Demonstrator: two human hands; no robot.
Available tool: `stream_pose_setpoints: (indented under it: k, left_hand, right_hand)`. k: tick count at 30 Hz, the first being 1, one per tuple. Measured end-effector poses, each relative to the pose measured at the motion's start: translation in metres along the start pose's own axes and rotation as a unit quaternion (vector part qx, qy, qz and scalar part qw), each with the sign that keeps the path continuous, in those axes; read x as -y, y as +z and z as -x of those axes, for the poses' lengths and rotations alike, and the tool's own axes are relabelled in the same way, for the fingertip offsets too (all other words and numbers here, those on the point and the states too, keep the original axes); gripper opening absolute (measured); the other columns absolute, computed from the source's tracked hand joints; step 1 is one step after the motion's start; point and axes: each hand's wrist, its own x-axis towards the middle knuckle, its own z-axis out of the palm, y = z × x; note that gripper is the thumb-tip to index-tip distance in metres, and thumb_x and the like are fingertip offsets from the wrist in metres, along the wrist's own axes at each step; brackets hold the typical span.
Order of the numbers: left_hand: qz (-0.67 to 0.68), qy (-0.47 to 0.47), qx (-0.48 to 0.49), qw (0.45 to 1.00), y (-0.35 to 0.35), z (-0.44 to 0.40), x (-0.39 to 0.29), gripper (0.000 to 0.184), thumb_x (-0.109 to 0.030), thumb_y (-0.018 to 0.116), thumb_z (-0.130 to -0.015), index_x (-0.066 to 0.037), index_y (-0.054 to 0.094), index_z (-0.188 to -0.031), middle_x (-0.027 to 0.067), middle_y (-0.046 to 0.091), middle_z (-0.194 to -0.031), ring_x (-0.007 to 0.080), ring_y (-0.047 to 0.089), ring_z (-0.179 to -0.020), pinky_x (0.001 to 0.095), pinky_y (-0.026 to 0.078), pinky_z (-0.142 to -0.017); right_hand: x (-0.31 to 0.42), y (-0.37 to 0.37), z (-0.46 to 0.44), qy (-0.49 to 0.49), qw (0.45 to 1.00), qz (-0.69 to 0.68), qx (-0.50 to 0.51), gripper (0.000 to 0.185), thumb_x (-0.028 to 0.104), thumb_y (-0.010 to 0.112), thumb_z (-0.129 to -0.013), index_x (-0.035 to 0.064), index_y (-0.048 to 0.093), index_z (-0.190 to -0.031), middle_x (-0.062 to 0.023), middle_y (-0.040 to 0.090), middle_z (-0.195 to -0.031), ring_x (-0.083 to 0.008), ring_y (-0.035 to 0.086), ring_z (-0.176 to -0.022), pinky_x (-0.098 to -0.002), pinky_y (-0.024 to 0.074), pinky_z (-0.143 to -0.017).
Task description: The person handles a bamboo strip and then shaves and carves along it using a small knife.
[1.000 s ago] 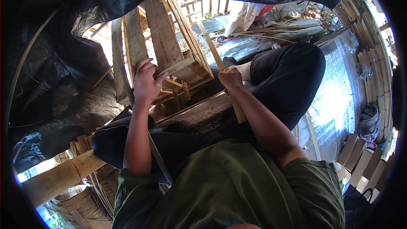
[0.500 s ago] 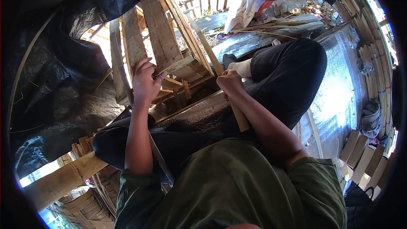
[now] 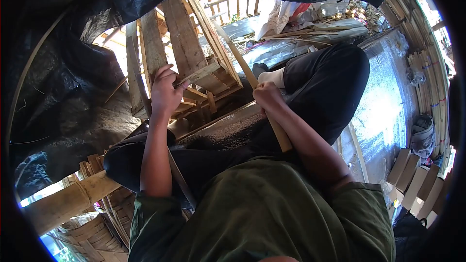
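Observation:
My right hand is closed in a fist around a long, flat bamboo strip. The strip slants from the upper middle, through the fist, down to my lap. On the left, my left hand has its fingers curled at the near end of a rough wooden crate, with the thumb against the end of its cross slat. What lies inside the palm is hidden. A thin dark strip runs past my left forearm toward my body.
Black plastic sheeting hangs at the left and overhead. A thick bamboo pole lies at lower left, above a woven basket. Bundled bamboo strips line the right side, near stacked wooden blocks. My crossed legs surround the work area.
My right hand has shifted slightly right and down with the bamboo strip, whose lower end also sits further right. The left hand stays at the crate; the view has moved a little.

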Motion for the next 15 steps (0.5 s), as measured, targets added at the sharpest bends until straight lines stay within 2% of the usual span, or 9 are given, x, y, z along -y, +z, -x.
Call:
stream_pose_setpoints:
  k: [3, 9, 11, 15]
  left_hand:
    - [0.0, 0.0, 0.013, 1.0, 0.0, -0.001, 0.001, 0.025, -0.02, 0.081, -0.074, 0.0, 0.065, -0.075, 0.0108, 0.066, -0.096, 0.0277, 0.055, -0.121, 0.0411, 0.046, -0.095]
    - [0.008, -0.005, 0.01, 1.0, 0.0, 0.001, 0.001, 0.025, -0.02, 0.081, -0.074, 0.0, 0.065, -0.076, 0.0107, 0.066, -0.095, 0.0277, 0.054, -0.122, 0.0407, 0.046, -0.095]
    - [0.0, -0.004, 0.014, 1.0, 0.0, 0.001, 0.002, 0.026, -0.02, 0.081, -0.075, 0.0, 0.065, -0.076, 0.0108, 0.066, -0.096, 0.0278, 0.054, -0.122, 0.0407, 0.046, -0.095]
    - [-0.003, -0.005, 0.029, 1.0, -0.002, 0.0, 0.001, 0.026, -0.021, 0.08, -0.075, 0.001, 0.065, -0.077, 0.0112, 0.066, -0.097, 0.0279, 0.054, -0.122, 0.0407, 0.046, -0.096]
  right_hand:
    - [0.005, 0.001, -0.011, 0.025, 0.999, 0.008, 0.042, 0.015, 0.006, 0.05, -0.079, -0.0077, 0.057, -0.08, -0.0157, 0.058, -0.058, -0.0266, 0.058, -0.039, -0.0394, 0.0456, -0.036]
    - [-0.004, 0.01, 0.023, -0.027, 0.997, -0.053, 0.051, 0.015, 0.005, 0.049, -0.086, -0.0076, 0.055, -0.082, -0.0117, 0.054, -0.057, -0.025, 0.057, -0.039, -0.0373, 0.0434, -0.034]
    - [-0.003, 0.011, 0.034, -0.013, 0.999, 0.024, 0.021, 0.028, 0.02, 0.039, -0.103, -0.0032, 0.054, -0.098, -0.0039, 0.052, -0.059, -0.0151, 0.053, -0.037, -0.0304, 0.0407, -0.031]
    - [0.018, -0.002, 0.065, -0.011, 0.998, 0.058, 0.007, 0.034, 0.023, 0.035, -0.104, -0.0039, 0.055, -0.098, -0.0034, 0.05, -0.058, -0.0135, 0.052, -0.039, -0.0302, 0.0417, -0.033]
